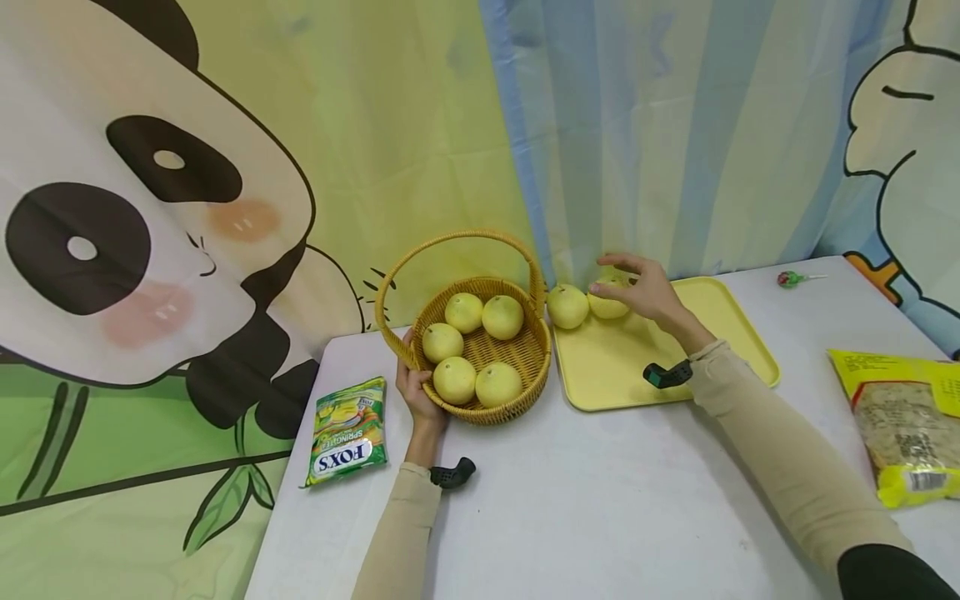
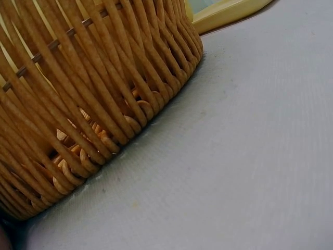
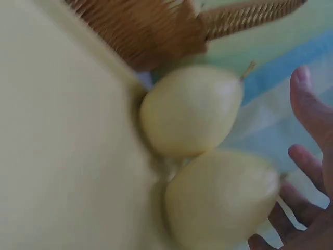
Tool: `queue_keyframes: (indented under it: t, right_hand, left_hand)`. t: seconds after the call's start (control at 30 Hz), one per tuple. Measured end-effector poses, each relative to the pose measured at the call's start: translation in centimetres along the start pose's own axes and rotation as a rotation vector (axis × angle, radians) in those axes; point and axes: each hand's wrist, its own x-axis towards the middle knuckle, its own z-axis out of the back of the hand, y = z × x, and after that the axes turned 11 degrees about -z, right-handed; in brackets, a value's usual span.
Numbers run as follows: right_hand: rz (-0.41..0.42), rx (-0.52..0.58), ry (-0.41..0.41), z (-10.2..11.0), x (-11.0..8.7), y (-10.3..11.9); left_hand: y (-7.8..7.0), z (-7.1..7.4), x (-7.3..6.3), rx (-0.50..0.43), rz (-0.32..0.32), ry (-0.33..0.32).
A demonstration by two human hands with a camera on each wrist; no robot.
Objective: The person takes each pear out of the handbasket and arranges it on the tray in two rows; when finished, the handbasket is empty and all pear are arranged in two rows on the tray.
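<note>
A round wicker basket (image 1: 536,367) with a tall arched handle holds several pale yellow pears (image 1: 498,384). My left hand (image 1: 422,400) grips the basket's left side near the handle's base; some of its fingers are hidden by the wicker. In the left wrist view the basket's woven wall (image 2: 99,78) stands on the white cloth. Two more pears, the left one (image 1: 567,307) and the right one (image 3: 221,200), sit side by side at the far left of a yellow tray (image 1: 720,333). Over the right pear my right hand (image 1: 645,292) is spread, thumb and fingers apart.
Left of the basket lies a green FOX'S candy bag (image 1: 347,429). A yellow clear-fronted packet (image 1: 900,425) is at the right, and a wrapped lollipop (image 1: 791,278) lies near the back edge. Printed curtains (image 1: 615,125) hang right behind the white table (image 1: 585,517).
</note>
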Motion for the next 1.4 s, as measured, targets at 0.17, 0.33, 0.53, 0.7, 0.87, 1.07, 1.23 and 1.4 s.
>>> queue_keyframes:
  t: [0.17,0.33,0.53,0.7,0.87,1.07,1.23,1.4]
  right_hand:
    - [0.055,0.045,-0.05,-0.5,-0.9,3.8]
    - [0.111,0.084,0.067,-1.9,-2.1,7.4]
    - [0.227,0.024,0.345,-4.5,-3.3,10.7]
    - [0.277,-0.05,0.526,-7.0,-3.3,12.2]
    - [0.274,-0.115,0.635,-9.3,-2.9,12.7]
    - [0.254,-0.219,0.736,-11.5,-1.6,12.5]
    - [0.183,-0.363,0.83,-13.0,-0.7,12.1]
    - [0.074,-0.469,0.912,-14.4,-0.5,11.0]
  left_hand:
    - [0.0,0.0,0.1,0.001,0.003,0.01]
    - [0.1,0.0,0.0,0.001,0.001,0.007]
    - [-0.2,0.0,0.0,0.01,-0.002,0.006]
    - [-0.4,-0.2,-0.1,0.027,0.006,0.01]
    - [-0.2,-0.1,-0.1,0.02,0.007,0.005]
    - [0.1,-0.2,0.1,0.01,0.002,0.001]
    - [-0.1,-0.3,0.0,0.016,-0.002,0.006]
    - [-0.3,-0.2,-0.2,0.047,0.0,0.003]
